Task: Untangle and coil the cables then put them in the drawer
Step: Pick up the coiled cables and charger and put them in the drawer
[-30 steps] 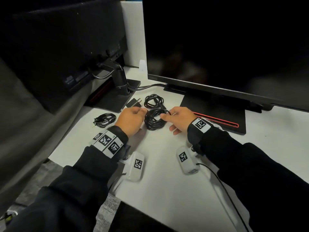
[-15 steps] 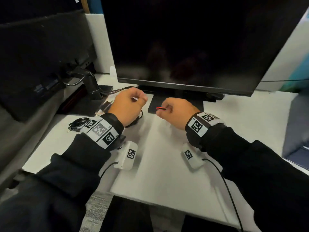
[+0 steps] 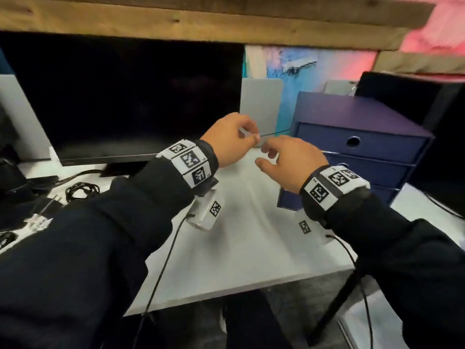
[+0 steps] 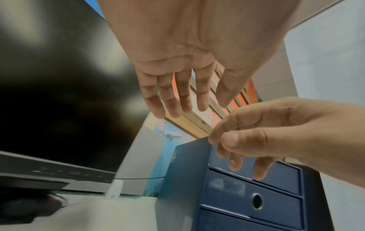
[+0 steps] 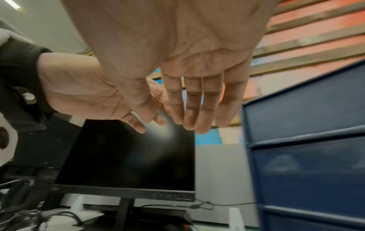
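Both hands hover above the white table (image 3: 241, 250), between the monitor and a dark blue drawer unit (image 3: 352, 127). My left hand (image 3: 247, 137) holds nothing; in the left wrist view its fingers (image 4: 177, 100) are straight and bare. Just right of it, my right hand (image 3: 269, 157) is loosely curled and also bare, a short way in front of the unit's top drawer (image 3: 353, 141). The drawers look closed. A coiled black cable (image 3: 81, 191) lies on the table far left, behind my left sleeve. Another dark cable (image 3: 6, 238) shows at the left edge.
A black monitor (image 3: 125, 96) stands at the back left, its stand cable (image 5: 203, 205) running towards the drawer unit. A wooden shelf (image 3: 201, 21) hangs overhead. A black box (image 3: 412, 96) sits behind the drawers. A plug adapter (image 3: 47, 205) lies near the cables.
Both hands have left the coiled cable and risen to the right, towards the blue drawer unit. The head view swung right and up, bringing the drawers into sight.
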`<action>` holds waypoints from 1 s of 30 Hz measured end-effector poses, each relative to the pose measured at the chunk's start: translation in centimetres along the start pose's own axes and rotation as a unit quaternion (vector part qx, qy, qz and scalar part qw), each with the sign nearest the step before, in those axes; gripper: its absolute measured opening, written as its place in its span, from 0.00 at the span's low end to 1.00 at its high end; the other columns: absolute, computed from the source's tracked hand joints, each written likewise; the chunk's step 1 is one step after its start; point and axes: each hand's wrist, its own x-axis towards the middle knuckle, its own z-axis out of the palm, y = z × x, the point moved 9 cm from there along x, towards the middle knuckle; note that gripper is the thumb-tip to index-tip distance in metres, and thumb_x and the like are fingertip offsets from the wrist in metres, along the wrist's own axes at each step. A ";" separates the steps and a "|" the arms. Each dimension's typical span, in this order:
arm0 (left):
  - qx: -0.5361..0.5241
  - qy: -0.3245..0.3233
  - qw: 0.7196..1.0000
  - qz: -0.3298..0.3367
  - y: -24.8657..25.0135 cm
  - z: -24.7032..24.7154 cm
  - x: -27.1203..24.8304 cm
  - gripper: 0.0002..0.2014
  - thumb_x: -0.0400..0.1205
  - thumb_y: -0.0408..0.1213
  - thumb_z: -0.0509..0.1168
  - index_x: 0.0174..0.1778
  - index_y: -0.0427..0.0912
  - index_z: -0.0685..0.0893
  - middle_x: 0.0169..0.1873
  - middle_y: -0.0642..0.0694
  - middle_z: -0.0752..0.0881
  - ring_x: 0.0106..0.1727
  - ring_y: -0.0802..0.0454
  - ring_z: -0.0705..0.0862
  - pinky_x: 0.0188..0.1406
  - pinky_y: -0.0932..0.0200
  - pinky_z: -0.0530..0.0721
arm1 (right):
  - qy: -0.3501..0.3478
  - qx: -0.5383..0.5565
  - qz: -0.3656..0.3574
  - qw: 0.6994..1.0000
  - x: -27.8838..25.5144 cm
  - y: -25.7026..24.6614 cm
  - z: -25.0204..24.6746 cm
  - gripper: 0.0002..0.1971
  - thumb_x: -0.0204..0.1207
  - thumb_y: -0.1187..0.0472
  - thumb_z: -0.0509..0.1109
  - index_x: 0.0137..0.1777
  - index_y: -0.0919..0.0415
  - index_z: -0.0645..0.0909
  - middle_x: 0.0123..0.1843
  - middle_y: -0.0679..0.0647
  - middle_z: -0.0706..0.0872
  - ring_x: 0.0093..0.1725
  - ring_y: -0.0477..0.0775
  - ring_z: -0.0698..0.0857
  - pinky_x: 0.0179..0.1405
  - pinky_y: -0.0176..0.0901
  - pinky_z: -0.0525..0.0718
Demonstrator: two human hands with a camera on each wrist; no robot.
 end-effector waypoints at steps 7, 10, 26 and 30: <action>0.063 -0.042 0.995 0.068 7.4 6.0 4.5 0.22 0.85 0.43 0.66 0.76 0.47 0.75 0.75 0.45 0.72 0.75 0.46 0.72 0.75 0.54 0.69 | 0.031 -0.012 0.105 0.994 -2.8 9.9 -4.4 0.19 0.79 0.40 0.66 0.64 0.49 0.81 0.58 0.49 0.87 0.58 0.58 0.85 0.54 0.51 0.83; 0.102 -0.071 0.989 0.077 8.8 8.5 6.0 0.29 0.85 0.42 0.64 0.83 0.45 0.67 0.83 0.44 0.64 0.83 0.44 0.64 0.82 0.51 0.62 | 0.007 -0.039 0.153 0.987 -3.4 13.6 -4.3 0.23 0.79 0.40 0.66 0.68 0.52 0.77 0.60 0.52 0.88 0.59 0.60 0.85 0.51 0.49 0.81; 0.221 -0.105 0.964 0.103 9.8 12.2 6.2 0.33 0.83 0.57 0.65 0.83 0.48 0.67 0.81 0.46 0.69 0.81 0.46 0.66 0.79 0.46 0.68 | 0.009 -0.022 0.150 0.988 -5.7 15.7 -2.2 0.23 0.84 0.48 0.63 0.77 0.49 0.68 0.55 0.55 0.88 0.53 0.62 0.86 0.43 0.48 0.80; 0.215 -0.043 0.961 0.171 11.7 11.2 4.5 0.15 0.84 0.43 0.65 0.67 0.48 0.82 0.64 0.47 0.82 0.68 0.44 0.76 0.67 0.47 0.75 | 0.034 -0.050 0.120 0.991 -7.2 14.3 -3.4 0.17 0.84 0.48 0.61 0.70 0.51 0.73 0.54 0.53 0.87 0.53 0.61 0.85 0.41 0.47 0.75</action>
